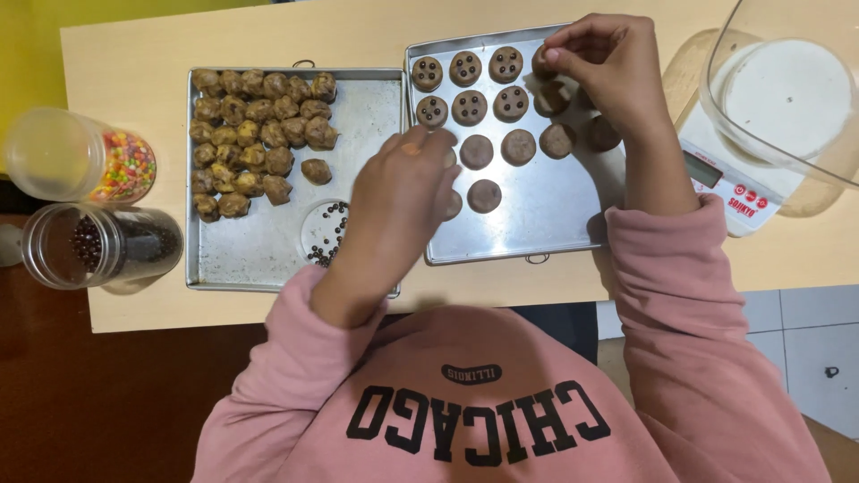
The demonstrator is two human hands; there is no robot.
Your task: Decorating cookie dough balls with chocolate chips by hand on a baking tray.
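Pinching down on a cookie dough disc (543, 61) at the right tray's (555, 215) far edge, the right hand (608, 67) works fingertips together, while the left hand (403, 192) hovers loosely curled between both trays, beside the chocolate chips (329, 234).

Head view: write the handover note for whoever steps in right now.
Left hand hovers over the gap between the two trays, closed around something small; contents hidden.
Right hand pinches at a cookie in the top row of the right tray.
Done: six flattened cookies carry dark chips.
Left: the plain rounds on that tray, and the rough dough balls on the left tray.
Loose chips sit on the left tray.
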